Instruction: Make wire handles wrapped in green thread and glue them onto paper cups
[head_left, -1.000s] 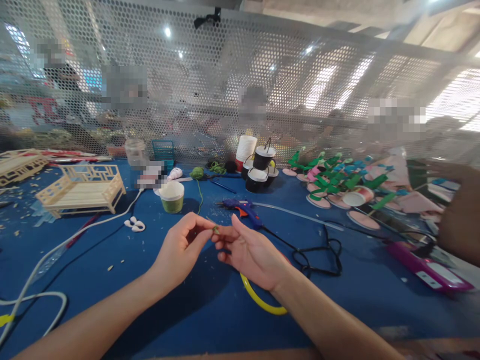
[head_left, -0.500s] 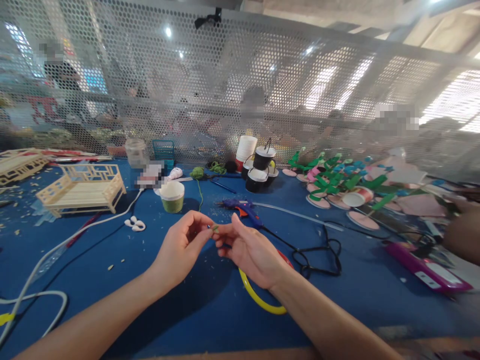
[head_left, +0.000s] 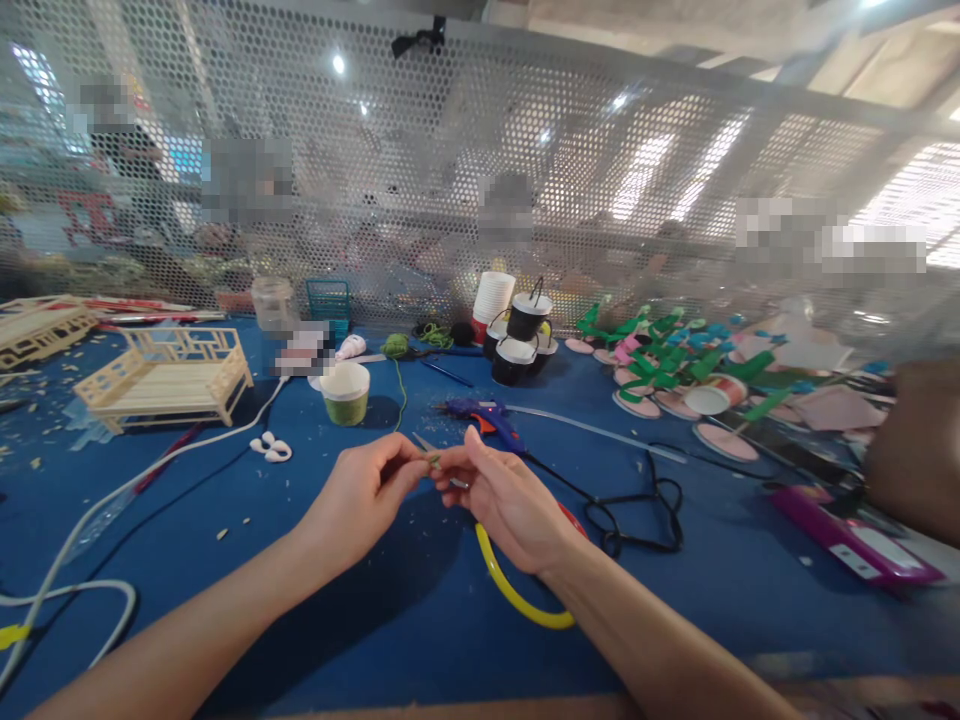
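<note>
My left hand pinches a small bit of green yarn between thumb and fingertips. Opposite it, the fingertips of my right hand meet the same bit. Scissors lie in my right hand: their yellow handle loop sticks out below the palm, with some red beside the wrist. A pointed metal blade shows beyond the fingertips. From a green yarn ball a strand runs down behind my left hand. A paper cup wrapped in green stands just beyond that hand.
A blue glue gun with a clear glue stick lies beyond my right hand, its black cord looping right. Left is a small wooden bench and a white cable. Black-wrapped cups, paper flowers and a purple device stand farther right.
The pointed blade now shows between my hands, where it was hidden before. My left hand has dropped slightly, with its fingertips lower. The yellow handle has shifted a little.
</note>
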